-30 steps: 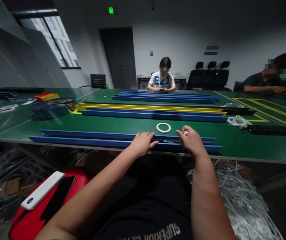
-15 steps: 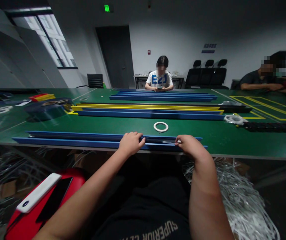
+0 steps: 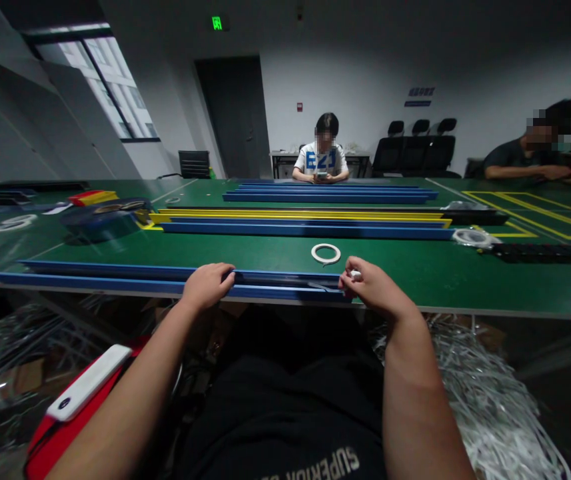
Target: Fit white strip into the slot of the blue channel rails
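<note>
While the left hand (image 3: 209, 283) lies over the blue channel (image 3: 115, 283), its fingers together and bent, its thumb set apart, the right hand (image 3: 372, 287) pinches a small white piece (image 3: 355, 274) between thumb and fingertips at the channel's right end. Whether the left fingers grip the channel or merely rest on it cannot be told. The channel lies along the near edge of the green table (image 3: 465, 280), its long sides roughly parallel to that edge. Just left of the right hand, a pale strip (image 3: 321, 287) lies within the channel; its join to the white piece, if any, is too small to make out. A white ring (image 3: 314, 253) lies flat beyond the channel, near the right hand and apart from it.

Across the middle of the table, a yellow channel (image 3: 305, 217) lies just behind a second blue one; further blue channels (image 3: 325, 197) lie toward the far edge. Toward the table's left edge stands a large dark roll (image 3: 98, 225); toward its right edge lie a wrapped roll (image 3: 474, 237) and a black segmented bar (image 3: 548, 253). One person (image 3: 321, 161) sits at the far edge, holding a phone (image 3: 321, 176); another (image 3: 510, 167) leans in near the far right corner. Below the near edge, pale scraps (image 3: 495, 393) are heaped.
</note>
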Demonstrator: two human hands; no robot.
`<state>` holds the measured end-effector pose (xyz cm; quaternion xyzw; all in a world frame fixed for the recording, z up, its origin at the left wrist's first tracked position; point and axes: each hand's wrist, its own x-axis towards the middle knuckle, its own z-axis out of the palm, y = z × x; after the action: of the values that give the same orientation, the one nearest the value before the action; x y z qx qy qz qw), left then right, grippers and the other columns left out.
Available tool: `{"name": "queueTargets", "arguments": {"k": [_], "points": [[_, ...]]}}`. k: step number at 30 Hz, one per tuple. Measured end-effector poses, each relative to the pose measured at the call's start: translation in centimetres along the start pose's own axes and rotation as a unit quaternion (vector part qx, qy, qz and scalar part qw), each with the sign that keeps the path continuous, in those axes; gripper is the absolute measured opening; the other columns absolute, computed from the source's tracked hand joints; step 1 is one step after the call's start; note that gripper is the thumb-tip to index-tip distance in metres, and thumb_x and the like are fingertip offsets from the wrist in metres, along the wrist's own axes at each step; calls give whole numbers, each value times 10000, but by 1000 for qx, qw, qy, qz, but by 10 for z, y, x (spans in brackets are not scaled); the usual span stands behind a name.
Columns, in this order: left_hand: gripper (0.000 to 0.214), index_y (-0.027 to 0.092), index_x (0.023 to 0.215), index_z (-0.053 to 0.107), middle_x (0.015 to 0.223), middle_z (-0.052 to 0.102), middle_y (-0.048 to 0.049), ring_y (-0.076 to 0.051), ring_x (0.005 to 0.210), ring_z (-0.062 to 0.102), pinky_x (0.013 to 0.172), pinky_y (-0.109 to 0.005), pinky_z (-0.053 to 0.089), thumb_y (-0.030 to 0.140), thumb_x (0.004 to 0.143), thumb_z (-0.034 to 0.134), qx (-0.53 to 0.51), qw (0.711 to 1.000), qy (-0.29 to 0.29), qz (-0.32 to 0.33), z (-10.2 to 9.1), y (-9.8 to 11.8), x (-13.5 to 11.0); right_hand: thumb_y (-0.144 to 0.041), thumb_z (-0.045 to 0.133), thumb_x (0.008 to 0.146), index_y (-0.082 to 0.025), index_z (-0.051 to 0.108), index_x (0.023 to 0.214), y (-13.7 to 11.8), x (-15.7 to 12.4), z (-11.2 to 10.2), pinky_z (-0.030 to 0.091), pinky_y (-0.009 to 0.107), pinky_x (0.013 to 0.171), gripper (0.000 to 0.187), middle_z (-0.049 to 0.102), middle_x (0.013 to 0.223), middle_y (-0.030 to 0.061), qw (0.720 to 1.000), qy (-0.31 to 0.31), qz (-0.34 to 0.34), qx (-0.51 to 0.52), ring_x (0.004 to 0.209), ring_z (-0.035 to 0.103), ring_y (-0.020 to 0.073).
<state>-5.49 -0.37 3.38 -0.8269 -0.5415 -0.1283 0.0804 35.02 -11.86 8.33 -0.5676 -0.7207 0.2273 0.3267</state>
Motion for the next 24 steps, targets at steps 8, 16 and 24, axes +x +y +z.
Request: {"name": "queueTargets", "arguments": {"k": [8, 16, 24], "points": [[445, 229, 1096, 635, 1156, 680, -65, -246, 1087, 587, 959, -403, 396, 546, 942, 363, -77, 994, -66, -38, -8, 54, 18, -460, 707, 737, -257, 690, 977, 24, 12, 8, 407, 256, 637, 315, 701, 844, 31, 978, -83, 65, -179, 726, 612, 174], [600, 206, 1182, 556, 1118, 651, -123, -282, 1094, 576, 970, -428, 373, 693, 882, 374, -35, 992, -14, 121, 10, 164, 30, -265, 541, 813, -195, 653, 827, 30, 9, -7, 452, 271, 752, 132, 689, 943, 83, 989, 34, 45, -138, 842, 615, 177], [667, 207, 1189, 554, 1103, 655, -115, -275, 1055, 595, 882, -375, 400, 749, 835, 396, -3, 991, -5, 130, 15, 132, 44, -416, 613, 811, -223, 490, 857, 8, -12, -31, 541, 313, 641, 234, 688, 892, 36, 929, 156, 11, 336, 835, 662, 198]]}}
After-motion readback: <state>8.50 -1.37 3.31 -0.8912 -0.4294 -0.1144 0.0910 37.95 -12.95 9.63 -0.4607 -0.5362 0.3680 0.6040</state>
